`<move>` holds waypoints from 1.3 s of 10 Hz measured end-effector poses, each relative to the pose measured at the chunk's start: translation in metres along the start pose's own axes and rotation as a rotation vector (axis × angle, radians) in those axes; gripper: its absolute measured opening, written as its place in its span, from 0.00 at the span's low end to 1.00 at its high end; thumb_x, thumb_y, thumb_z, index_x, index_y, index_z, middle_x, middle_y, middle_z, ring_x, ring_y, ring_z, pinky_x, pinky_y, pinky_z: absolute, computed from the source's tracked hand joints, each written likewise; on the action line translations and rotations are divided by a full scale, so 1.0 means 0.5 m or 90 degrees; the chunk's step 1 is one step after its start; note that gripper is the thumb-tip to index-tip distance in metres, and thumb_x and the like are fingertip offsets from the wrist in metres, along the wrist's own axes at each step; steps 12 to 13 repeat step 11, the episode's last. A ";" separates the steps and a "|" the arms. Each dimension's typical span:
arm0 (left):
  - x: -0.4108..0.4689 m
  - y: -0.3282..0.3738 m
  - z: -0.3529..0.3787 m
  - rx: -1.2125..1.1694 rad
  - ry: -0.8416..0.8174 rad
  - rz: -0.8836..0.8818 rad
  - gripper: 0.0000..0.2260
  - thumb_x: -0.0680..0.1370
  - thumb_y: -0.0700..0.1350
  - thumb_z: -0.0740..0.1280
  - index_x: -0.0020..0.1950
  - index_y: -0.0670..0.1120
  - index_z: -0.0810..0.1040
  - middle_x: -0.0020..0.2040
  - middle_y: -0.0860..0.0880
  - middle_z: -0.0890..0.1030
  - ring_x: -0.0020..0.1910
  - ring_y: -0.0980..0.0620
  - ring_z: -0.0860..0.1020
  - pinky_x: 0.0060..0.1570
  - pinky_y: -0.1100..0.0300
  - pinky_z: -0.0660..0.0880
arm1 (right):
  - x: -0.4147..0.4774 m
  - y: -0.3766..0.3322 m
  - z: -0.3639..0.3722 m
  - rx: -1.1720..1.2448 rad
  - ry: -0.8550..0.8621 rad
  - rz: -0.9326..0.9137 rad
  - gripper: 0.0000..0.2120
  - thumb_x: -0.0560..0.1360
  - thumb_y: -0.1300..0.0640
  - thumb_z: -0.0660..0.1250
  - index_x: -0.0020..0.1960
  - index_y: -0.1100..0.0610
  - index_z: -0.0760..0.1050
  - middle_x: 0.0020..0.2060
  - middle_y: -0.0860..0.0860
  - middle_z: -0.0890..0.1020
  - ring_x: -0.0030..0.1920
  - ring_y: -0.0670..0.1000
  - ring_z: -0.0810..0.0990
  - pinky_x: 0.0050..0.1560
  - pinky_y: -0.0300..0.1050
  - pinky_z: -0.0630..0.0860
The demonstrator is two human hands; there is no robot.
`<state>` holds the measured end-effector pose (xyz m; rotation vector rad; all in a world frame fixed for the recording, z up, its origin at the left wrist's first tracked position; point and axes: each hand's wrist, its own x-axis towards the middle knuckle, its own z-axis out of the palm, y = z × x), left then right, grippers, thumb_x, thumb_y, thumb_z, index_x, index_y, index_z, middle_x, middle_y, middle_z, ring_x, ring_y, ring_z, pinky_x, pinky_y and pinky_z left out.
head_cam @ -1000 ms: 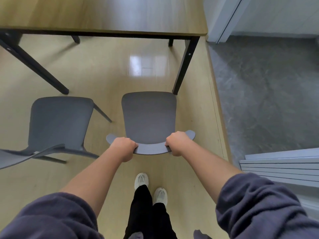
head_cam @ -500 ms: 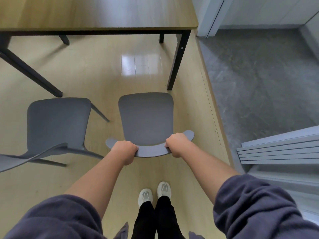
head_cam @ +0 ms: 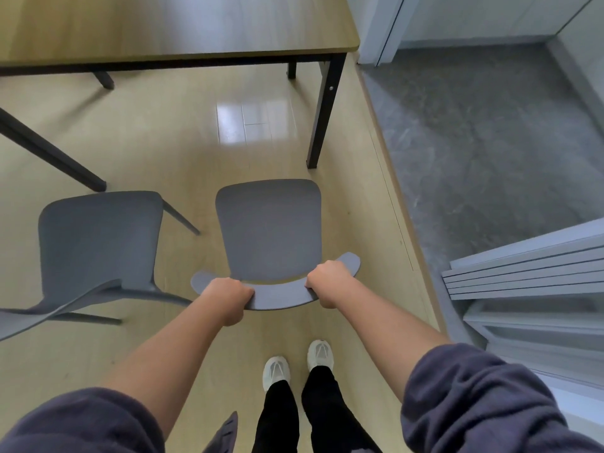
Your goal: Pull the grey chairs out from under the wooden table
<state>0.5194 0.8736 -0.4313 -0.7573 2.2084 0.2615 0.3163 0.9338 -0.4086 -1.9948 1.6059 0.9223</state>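
A grey chair [head_cam: 269, 230] stands on the wooden floor directly in front of me, clear of the wooden table [head_cam: 170, 24]. My left hand [head_cam: 228, 297] grips the left part of its curved backrest and my right hand [head_cam: 328, 277] grips the right part. The seat's front edge lies just short of the table's near right black leg [head_cam: 322, 116]. A second grey chair [head_cam: 98, 243] stands to the left, also out from under the table, its backrest reaching the left edge of view.
A grey carpeted area [head_cam: 483, 132] borders the wooden floor on the right. Stacked pale panels [head_cam: 529, 273] lie at the right. Another black table leg [head_cam: 49, 152] slants at the left. My white shoes [head_cam: 297, 362] stand just behind the chair.
The chair I hold has come back away from the table, opening a wider gap to the table leg. My feet have stepped back. Both hands keep their grip.
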 end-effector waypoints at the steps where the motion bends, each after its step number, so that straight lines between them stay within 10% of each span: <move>1: -0.002 0.003 0.000 -0.025 -0.011 -0.013 0.14 0.77 0.39 0.56 0.61 0.48 0.71 0.58 0.47 0.78 0.55 0.45 0.77 0.48 0.54 0.73 | -0.002 0.006 -0.004 -0.001 -0.001 -0.012 0.13 0.75 0.63 0.63 0.57 0.55 0.79 0.49 0.53 0.81 0.49 0.55 0.81 0.41 0.44 0.69; 5: 0.002 0.051 -0.037 -0.086 -0.116 -0.166 0.17 0.78 0.44 0.60 0.67 0.49 0.69 0.63 0.49 0.75 0.63 0.48 0.73 0.57 0.51 0.70 | -0.002 0.076 0.001 -0.015 -0.027 -0.162 0.15 0.76 0.65 0.61 0.59 0.56 0.77 0.55 0.54 0.81 0.54 0.56 0.81 0.42 0.46 0.70; 9: 0.105 0.216 -0.216 -0.391 -0.226 -0.169 0.22 0.70 0.61 0.67 0.58 0.49 0.77 0.56 0.49 0.78 0.53 0.48 0.77 0.41 0.58 0.73 | -0.045 0.327 0.007 0.027 -0.002 -0.180 0.23 0.76 0.65 0.59 0.69 0.51 0.73 0.62 0.54 0.79 0.62 0.56 0.78 0.50 0.47 0.75; 13: 0.180 0.236 -0.297 -0.448 -0.114 -0.220 0.20 0.78 0.58 0.58 0.58 0.45 0.77 0.56 0.45 0.79 0.54 0.45 0.76 0.51 0.52 0.74 | -0.042 0.432 -0.026 0.069 0.016 -0.137 0.27 0.77 0.64 0.56 0.74 0.49 0.68 0.68 0.54 0.74 0.67 0.57 0.75 0.60 0.49 0.74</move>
